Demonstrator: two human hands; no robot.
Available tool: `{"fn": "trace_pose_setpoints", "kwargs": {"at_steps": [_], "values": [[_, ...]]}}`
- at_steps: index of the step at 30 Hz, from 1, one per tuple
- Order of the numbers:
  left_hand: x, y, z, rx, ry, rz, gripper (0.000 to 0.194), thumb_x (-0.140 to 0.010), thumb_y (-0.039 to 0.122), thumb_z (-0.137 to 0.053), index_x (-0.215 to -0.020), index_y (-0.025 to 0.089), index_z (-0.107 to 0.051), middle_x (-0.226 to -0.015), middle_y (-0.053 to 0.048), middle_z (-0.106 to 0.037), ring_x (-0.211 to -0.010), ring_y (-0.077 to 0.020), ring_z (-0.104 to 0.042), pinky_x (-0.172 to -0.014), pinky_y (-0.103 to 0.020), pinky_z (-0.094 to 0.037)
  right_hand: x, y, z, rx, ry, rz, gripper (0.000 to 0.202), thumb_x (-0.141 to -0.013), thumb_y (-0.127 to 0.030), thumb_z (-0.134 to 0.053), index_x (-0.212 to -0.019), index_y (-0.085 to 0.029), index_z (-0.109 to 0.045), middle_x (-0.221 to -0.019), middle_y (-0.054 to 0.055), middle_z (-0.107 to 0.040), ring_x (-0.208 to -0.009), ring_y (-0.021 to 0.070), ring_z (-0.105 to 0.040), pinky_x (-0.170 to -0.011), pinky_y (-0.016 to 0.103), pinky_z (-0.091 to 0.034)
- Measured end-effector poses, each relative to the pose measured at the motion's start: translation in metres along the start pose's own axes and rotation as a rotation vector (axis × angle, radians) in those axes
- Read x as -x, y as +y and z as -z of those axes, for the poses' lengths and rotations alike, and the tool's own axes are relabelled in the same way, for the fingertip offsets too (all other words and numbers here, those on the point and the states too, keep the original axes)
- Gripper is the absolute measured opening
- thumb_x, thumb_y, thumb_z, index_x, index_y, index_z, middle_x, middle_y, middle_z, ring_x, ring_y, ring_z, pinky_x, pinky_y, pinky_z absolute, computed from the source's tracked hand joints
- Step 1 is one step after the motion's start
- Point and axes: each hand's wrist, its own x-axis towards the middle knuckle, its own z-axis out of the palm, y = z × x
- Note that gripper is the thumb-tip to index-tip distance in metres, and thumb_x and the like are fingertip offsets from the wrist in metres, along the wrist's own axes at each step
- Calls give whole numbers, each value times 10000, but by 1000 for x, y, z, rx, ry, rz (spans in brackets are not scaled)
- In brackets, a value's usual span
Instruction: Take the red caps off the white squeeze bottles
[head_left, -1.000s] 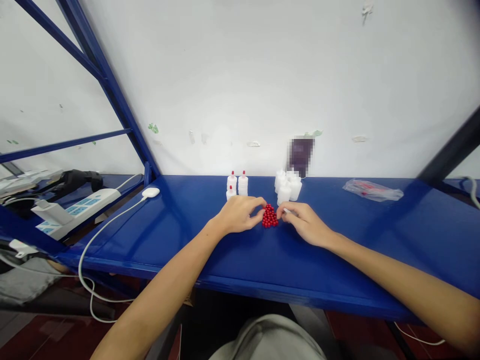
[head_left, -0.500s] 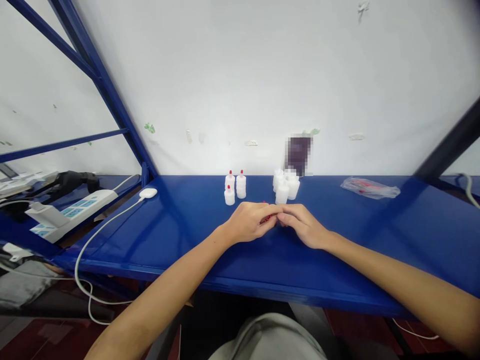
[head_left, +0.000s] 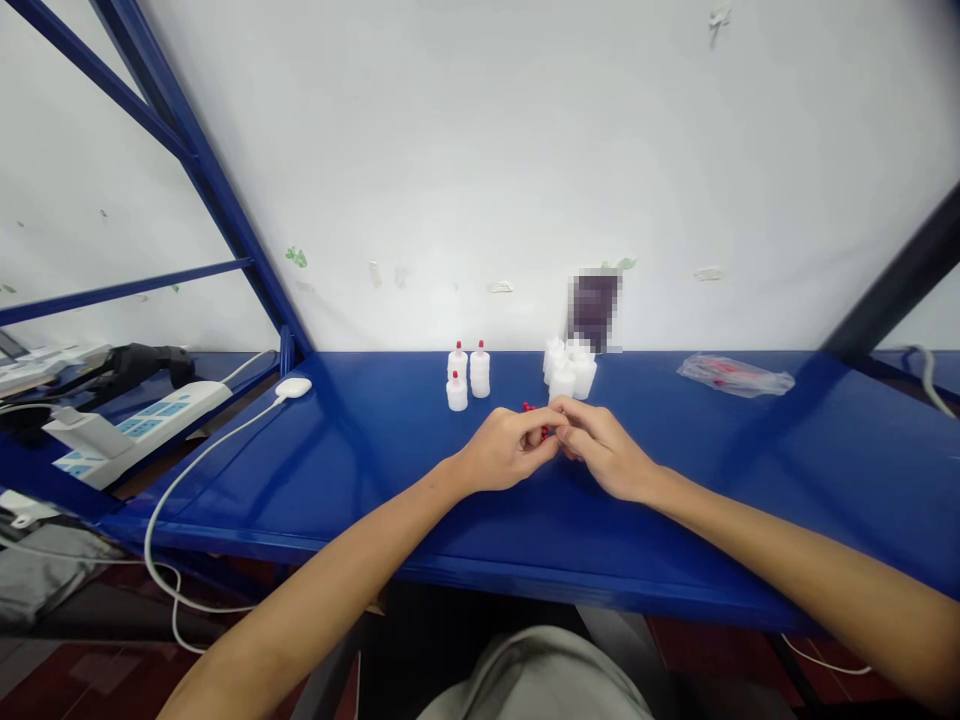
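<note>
My left hand (head_left: 501,450) and my right hand (head_left: 611,455) meet at the fingertips low over the table, both pinched closed. Whatever lies between the fingers is hidden. Small red caps (head_left: 529,407) show just behind and between the fingers of my left hand; some are covered by it. Beyond my hands, a cluster of several white plastic bottles (head_left: 562,380) stands upright, with no red tops visible. To the left of that group, three white squeeze bottles (head_left: 457,393) with red-tipped tops stand close together.
The blue table (head_left: 360,460) runs back to a white wall. At the back right lies a clear plastic bag (head_left: 735,374) with red pieces inside. On the left are a white cable puck (head_left: 292,388), its hanging cord, a power strip (head_left: 180,405) and a blue frame post (head_left: 202,180).
My right index finger has lifted and bent slightly, and the left fingers have shifted a little, showing more of the red caps. The bottles stay where they were.
</note>
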Motion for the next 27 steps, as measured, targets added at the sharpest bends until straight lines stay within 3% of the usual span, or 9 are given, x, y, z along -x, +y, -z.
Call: {"fn": "trace_pose_setpoints", "kwargs": {"at_steps": [3, 5, 8, 11, 13, 15, 19, 27], "values": [[-1, -2, 7, 18, 102, 19, 178, -927, 299, -480, -1001, 184, -594, -552, 82, -423, -465, -69, -374, -510, -194, -336, -1, 3, 1, 50, 8, 24, 147, -909, -287, -398, -1001, -218, -488, -798, -2, -556, -709, 174, -510, -681, 300, -400], [-2, -9, 18, -28, 278, 66, 164, -921, 310, -461, -963, 185, -558, -558, 75, -439, -469, -81, -392, -497, -202, -328, -3, 7, 5, 113, 56, 33, 178, -854, -223, -407, -1028, -227, -445, -872, 12, -533, -771, 187, -502, -734, 320, -408], [-2, -25, 44, -193, 563, 205, 160, -910, 325, -441, -948, 198, -530, -547, 75, -441, -477, -97, -408, -518, -216, -344, -7, 17, 14, 225, 248, 40, 222, -772, -160, -431, -981, -232, -412, -942, 35, -489, -834, 199, -483, -787, 345, -423], [1, -42, 69, -364, 670, 337, 160, -877, 349, -485, -918, 209, -551, -528, 83, -403, -482, -101, -411, -551, -218, -360, -14, 26, 24, 247, 452, 35, 224, -774, -194, -504, -979, -236, -424, -1009, 62, -505, -917, 221, -514, -821, 369, -451], [2, -49, 80, -414, 703, 398, 164, -862, 356, -498, -893, 210, -567, -517, 84, -395, -481, -103, -422, -564, -217, -367, -19, 31, 29, 163, 517, 28, 262, -780, -244, -566, -1014, -234, -448, -1040, 73, -546, -946, 228, -561, -819, 371, -480], [3, -54, 86, -429, 722, 432, 169, -852, 358, -502, -875, 208, -576, -513, 83, -404, -481, -103, -429, -576, -218, -376, -23, 35, 33, 131, 553, 31, 301, -780, -292, -614, -1046, -227, -488, -1066, 79, -593, -962, 232, -598, -823, 375, -499], [4, -55, 88, -472, 675, 447, 175, -843, 362, -502, -852, 208, -586, -518, 74, -427, -486, -110, -444, -580, -227, -375, -28, 40, 38, 358, 603, 53, 318, -783, -337, -659, -1071, -220, -594, -1051, 75, -663, -962, 253, -607, -826, 407, -493], [6, -55, 83, -750, 367, 488, 172, -860, 336, -490, -953, 247, -603, -633, 17, -604, -608, -191, -593, -567, -263, -317, -31, 40, 33, 464, 513, 146, 355, -864, -286, -582, -1213, -223, -595, -1188, 96, -664, -1014, 263, -616, -879, 428, -488]]}}
